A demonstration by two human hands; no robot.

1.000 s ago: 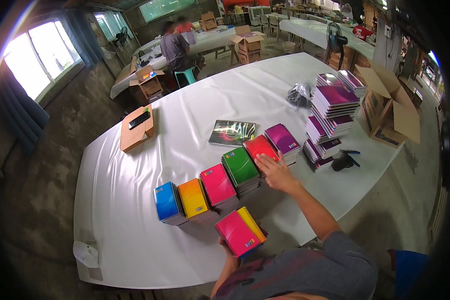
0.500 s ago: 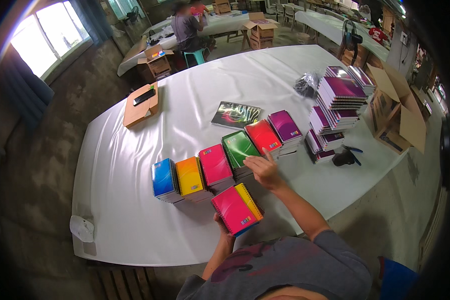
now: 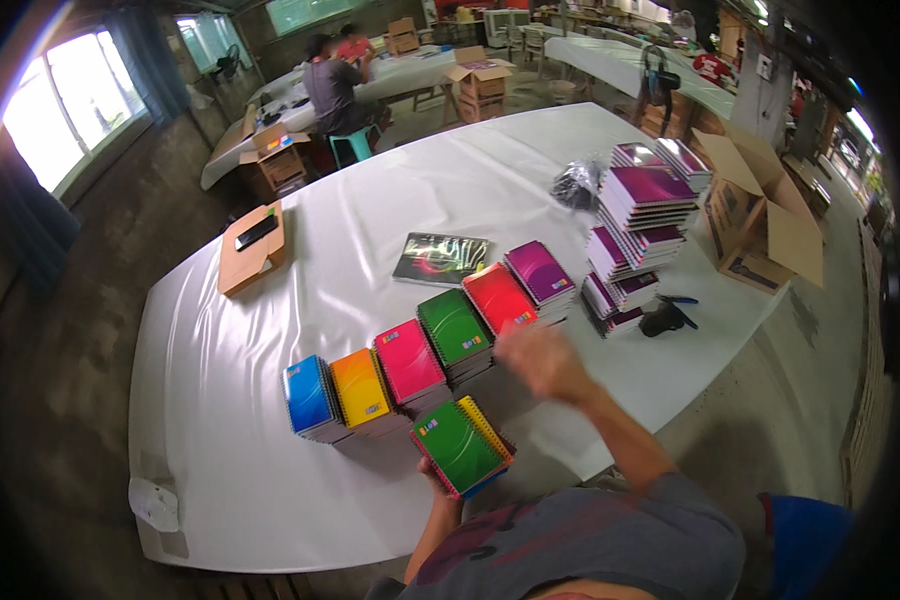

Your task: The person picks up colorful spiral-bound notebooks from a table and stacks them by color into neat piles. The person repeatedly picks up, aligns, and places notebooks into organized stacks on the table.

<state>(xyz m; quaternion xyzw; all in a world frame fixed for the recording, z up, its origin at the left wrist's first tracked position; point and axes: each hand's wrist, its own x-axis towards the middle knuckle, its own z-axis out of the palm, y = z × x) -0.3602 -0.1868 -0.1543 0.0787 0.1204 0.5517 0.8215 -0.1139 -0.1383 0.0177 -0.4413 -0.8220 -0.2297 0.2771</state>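
My left hand holds a small bundle of spiral notebooks from below, near the table's front edge. A green notebook lies on top of it, with yellow and blue ones partly showing beneath. Smeared by motion, my right hand is over the near edge of the red notebook stack; its fingers are unclear. Stacks stand in a slanting row: blue, orange-yellow, pink, green, then red and purple at the right.
Taller purple notebook piles rise at the right, beside an open carton and a dark tool with blue handles. Behind the row lies a dark shiny pack. A phone rests on a cardboard box. Someone sits farther back.
A green notebook now tops the bundle in my left hand, where pink was uppermost. My right hand has moved from the green stack toward the red one. The whole view has shifted slightly.
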